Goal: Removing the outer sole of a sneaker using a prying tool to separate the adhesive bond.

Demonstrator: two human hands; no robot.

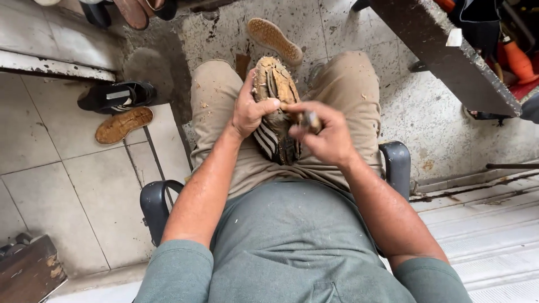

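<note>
2 hands of mine meet over 1 shoe [275, 106] that rests in my lap, sole up, toe pointing away from me. My left hand [251, 110] is closed around the shoe's left edge, thumb lying across the rough tan sole. My right hand [323, 134] sits just to the right of the shoe, fingers curled tight around 1 small tool [307, 119]; its tip touches the sole beside my left thumb. The shoe's dark side with pale stripes shows below my hands, against my beige trousers [348, 90].

On the floor I count 1 loose tan sole [275, 39] just beyond the shoe, 1 more tan sole [123, 124] to my left, and 1 black shoe [118, 96] touching it on its far side. 2 dark chair armrests [160, 205] flank my legs.

Most of the tool is buried in my fist, so I cannot tell what kind it is. More footwear at the top edge is cut off. A dark bench [449, 56] runs off the upper right, and the orange things behind it are too cluttered to make out.
</note>
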